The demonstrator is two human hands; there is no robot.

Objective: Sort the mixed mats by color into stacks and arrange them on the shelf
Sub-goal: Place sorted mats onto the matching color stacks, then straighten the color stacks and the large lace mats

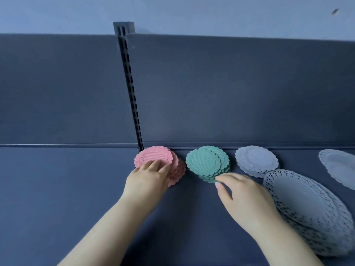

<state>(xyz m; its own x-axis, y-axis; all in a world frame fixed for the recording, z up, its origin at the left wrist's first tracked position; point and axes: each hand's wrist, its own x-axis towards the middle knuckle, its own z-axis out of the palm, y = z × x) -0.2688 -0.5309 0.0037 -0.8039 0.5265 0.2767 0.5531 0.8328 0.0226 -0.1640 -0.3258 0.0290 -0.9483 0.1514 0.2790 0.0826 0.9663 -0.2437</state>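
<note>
Fingers of my left hand (148,179) are lying flat on the pink pile (153,156). My right hand (245,196) is touching the green pile (203,162) on the shelf (76,189) with straight fingertips. I am thinking soft pushes work best.

the pink mats (153,156) and green mats (203,163) look like matt, soft plastic with finely ribbed centres, the large pale mats (299,196) are pierced like lace, and the shelf (67,179) is smooth, matt panel with a slotted, metal-looking upright (130,83).

Left grip (148,178), right grip (247,198) bare; forearms bare to frame edge.
</note>
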